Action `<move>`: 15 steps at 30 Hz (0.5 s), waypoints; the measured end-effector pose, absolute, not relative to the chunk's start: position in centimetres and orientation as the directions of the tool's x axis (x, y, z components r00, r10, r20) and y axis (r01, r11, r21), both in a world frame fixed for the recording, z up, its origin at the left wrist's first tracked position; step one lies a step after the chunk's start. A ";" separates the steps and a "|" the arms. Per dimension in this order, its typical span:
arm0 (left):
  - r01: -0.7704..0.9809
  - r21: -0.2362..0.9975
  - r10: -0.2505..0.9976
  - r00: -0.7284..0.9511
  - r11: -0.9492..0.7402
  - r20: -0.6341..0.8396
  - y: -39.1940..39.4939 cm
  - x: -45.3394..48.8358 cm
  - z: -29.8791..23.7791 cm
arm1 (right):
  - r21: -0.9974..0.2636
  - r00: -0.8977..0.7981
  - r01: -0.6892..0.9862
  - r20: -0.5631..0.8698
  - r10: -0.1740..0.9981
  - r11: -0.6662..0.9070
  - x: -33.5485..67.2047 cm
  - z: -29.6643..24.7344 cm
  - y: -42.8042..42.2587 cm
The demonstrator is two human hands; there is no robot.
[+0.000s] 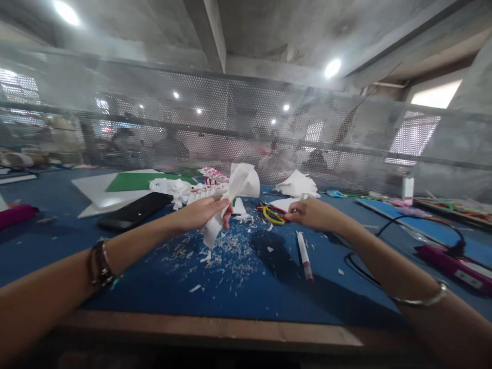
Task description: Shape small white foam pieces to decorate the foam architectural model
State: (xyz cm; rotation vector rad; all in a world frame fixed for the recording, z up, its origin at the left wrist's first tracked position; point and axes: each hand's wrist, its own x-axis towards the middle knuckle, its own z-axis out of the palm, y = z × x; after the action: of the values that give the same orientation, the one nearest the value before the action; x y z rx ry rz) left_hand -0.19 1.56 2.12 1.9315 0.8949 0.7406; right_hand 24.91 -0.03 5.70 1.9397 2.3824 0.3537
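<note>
My left hand [209, 211] is closed round the middle of a piece of thin white paper [245, 180], pinched narrow where the fingers hold it and flaring out above and below. My right hand [313, 214] reaches to the right, with its fingers at the handles of scissors [273, 217] with yellow and red grips that lie on the blue table [246, 300]. A white marker-like stick [303, 253] with a reddish end lies nearer to me. Small white scraps [230, 253] are scattered below my left hand.
A black phone [136, 210] lies left of my left hand, by white and green sheets [134, 181]. Crumpled white paper [172, 187] and a white stack [298, 183] are behind. A purple device [455, 264] with a black cable is at the right. A perforated metal screen [246, 123] stands beyond.
</note>
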 end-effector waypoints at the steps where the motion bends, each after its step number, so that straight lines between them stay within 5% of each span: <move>1: 0.260 0.908 0.820 0.555 -0.330 0.139 1.8 -0.1 1.9 | 0.200 -0.213 0.961 0.108 0.971 0.189 24.7 5.5 0.5; 9: 0.189 0.977 0.882 0.471 -0.099 -0.002 2.3 -1.0 0.2 | 0.090 -0.155 0.986 0.161 0.975 0.142 22.1 4.1 5.5; 15: 0.342 0.925 0.854 0.518 -0.164 -0.040 1.8 -2.4 1.3 | -0.191 -0.347 0.903 0.204 0.915 0.385 21.2 5.7 4.1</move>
State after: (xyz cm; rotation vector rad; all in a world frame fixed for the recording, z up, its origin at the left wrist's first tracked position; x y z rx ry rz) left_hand -2.36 1.84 1.35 1.7396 1.0108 0.6285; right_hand 21.16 4.08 5.70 1.9148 2.8340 -0.0767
